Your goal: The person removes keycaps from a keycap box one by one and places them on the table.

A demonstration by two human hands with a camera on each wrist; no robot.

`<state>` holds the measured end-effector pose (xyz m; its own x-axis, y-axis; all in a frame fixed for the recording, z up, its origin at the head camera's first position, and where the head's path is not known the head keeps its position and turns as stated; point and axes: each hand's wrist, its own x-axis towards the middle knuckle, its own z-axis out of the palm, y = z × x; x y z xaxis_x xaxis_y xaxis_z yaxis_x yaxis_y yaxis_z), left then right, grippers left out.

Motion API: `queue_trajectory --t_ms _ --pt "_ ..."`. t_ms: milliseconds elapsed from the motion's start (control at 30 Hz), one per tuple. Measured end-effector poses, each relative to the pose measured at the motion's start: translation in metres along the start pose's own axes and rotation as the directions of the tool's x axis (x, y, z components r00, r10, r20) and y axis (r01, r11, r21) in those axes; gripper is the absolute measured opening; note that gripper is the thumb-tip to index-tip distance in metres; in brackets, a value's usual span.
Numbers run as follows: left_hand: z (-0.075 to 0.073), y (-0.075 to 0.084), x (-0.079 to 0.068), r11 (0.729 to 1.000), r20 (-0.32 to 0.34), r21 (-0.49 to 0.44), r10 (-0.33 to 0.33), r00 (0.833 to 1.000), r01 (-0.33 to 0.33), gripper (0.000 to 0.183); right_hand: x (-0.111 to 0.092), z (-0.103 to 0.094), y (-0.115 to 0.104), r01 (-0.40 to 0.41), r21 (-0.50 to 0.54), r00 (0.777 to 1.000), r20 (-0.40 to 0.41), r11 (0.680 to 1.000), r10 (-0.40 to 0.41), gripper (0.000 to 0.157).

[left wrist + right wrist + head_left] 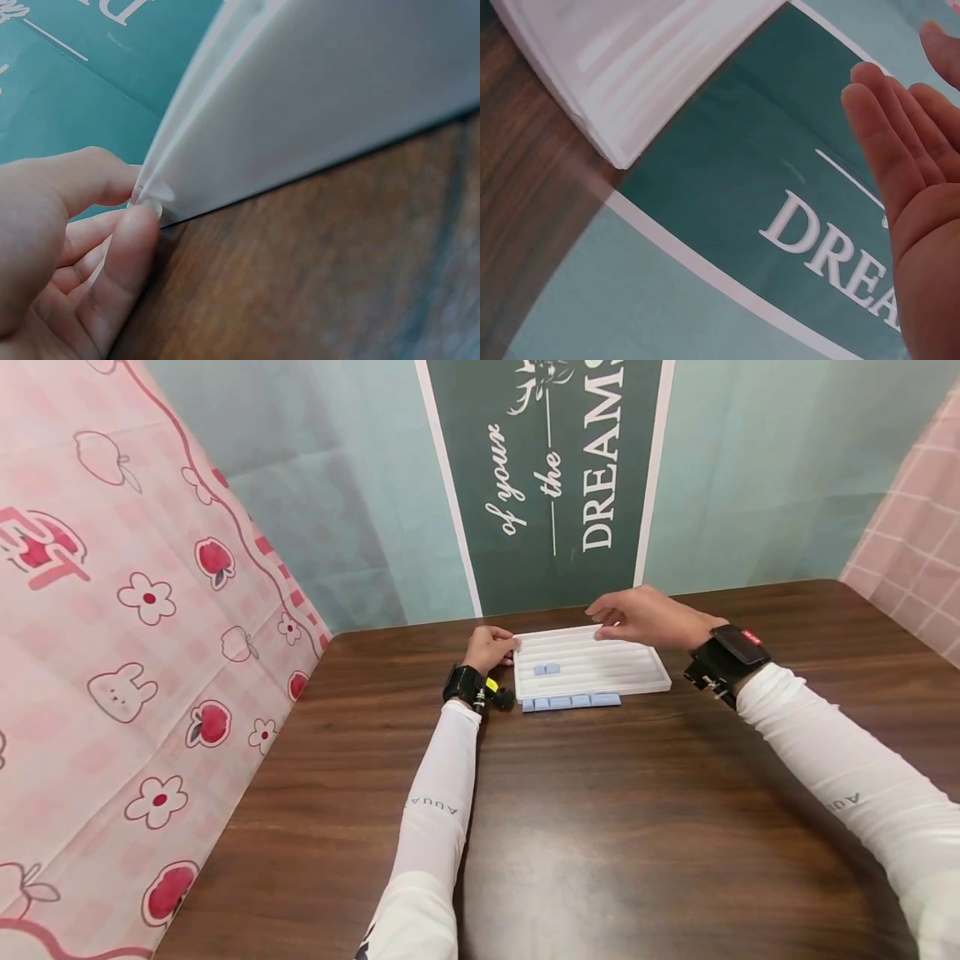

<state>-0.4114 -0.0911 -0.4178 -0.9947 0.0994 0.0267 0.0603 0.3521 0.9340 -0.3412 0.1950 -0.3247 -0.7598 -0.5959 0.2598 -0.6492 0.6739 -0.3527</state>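
1. A dark brown, wood-grained table (600, 810) carries the things; its far corners are rounded, and a pale sheen shows toward its near edge.
2. A white ridged tray (603, 668) lies near the far edge, about midway between the two far corners.
3. A row of light blue pieces (572, 702) lies just nearside of the tray, roughly parallel to the far edge.

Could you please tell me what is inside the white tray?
Two small blue pieces lie in the tray; its far right corner, behind the right hand, is hidden.
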Motion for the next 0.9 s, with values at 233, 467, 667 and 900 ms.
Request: queue_trajectory --t_ms 233,467,667,900 --pt "0.0 -0.003 -0.006 1.0 -0.01 -0.015 0.005 1.0 -0.005 0.025 0.011 0.016 0.006 0.032 0.014 0.999 0.036 0.999 -0.033 0.029" --pt "-0.001 0.001 -0.008 1.0 -0.012 -0.013 0.019 1.0 -0.019 0.026 0.027 0.022 0.009 0.007 0.036 0.99 0.143 0.999 -0.012 0.036" --pt "-0.001 0.004 -0.01 1.0 -0.009 -0.012 0.028 1.0 -0.028 0.026 0.038 0.032 0.012 0.026 0.059 0.977 0.211 0.998 -0.038 0.043" --pt "-0.001 0.004 -0.011 1.0 -0.012 -0.016 0.026 1.0 -0.027 0.025 0.048 0.045 0.009 0.048 0.081 0.952 0.297 0.996 -0.07 0.045"
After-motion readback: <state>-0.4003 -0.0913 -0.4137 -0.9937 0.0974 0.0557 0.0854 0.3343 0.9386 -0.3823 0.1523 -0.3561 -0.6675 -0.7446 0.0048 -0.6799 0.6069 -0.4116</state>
